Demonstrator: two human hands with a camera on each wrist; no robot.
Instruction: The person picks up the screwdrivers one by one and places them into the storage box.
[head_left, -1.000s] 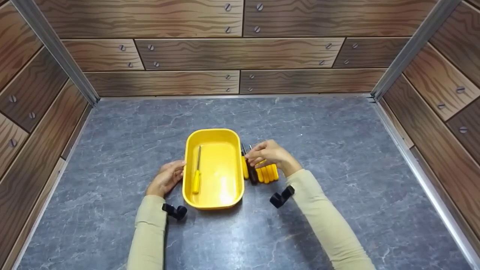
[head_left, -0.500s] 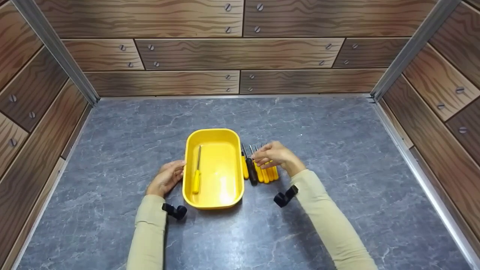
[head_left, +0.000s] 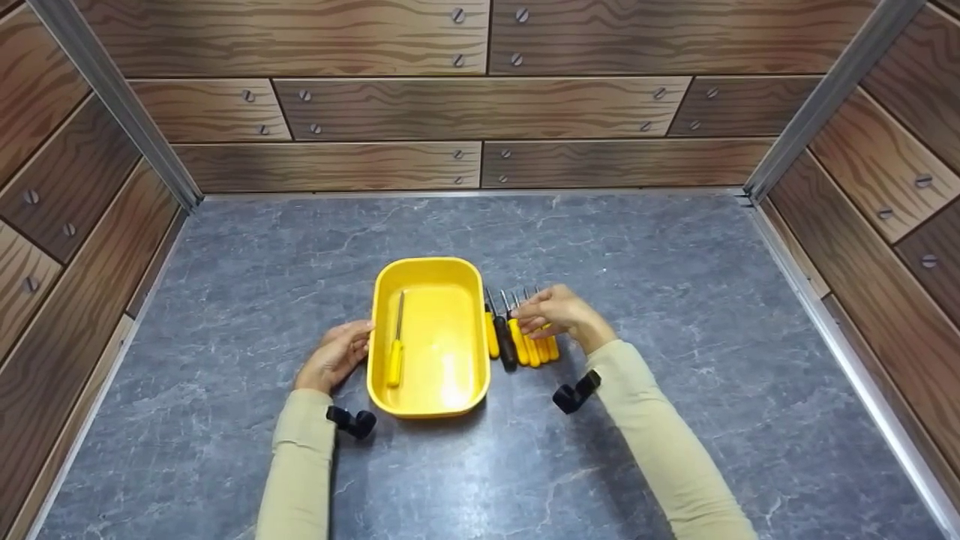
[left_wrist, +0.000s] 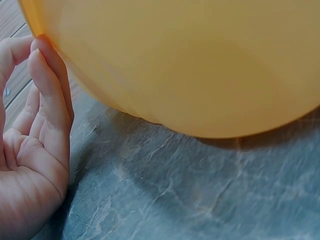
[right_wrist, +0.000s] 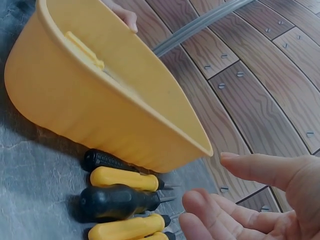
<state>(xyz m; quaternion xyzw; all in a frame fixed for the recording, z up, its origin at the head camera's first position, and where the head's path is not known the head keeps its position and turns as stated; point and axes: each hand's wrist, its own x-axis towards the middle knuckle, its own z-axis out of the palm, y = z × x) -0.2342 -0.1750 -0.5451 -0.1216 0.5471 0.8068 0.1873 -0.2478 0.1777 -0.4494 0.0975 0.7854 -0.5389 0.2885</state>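
A yellow tub stands in the middle of the table. One yellow-handled screwdriver lies lengthwise inside it, along its left side. Against the tub's outer left wall rest the fingertips of my left hand. To the right of the tub lies a row of screwdrivers, with a black-handled screwdriver among several yellow-handled screwdrivers. The right wrist view also shows a small black handle close to the tub wall. My right hand hovers over the row, thumb and fingers apart, holding nothing, and hides part of it.
Grey marbled tabletop surrounds the tub. Wood-patterned walls with metal corner rails enclose it at the back and sides. A black wrist camera sits at each cuff.
My right hand has shifted slightly to the right, away from the tub, over the screwdriver row, uncovering more of the black-handled screwdriver. The left hand, the tub and the screwdrivers stay put.
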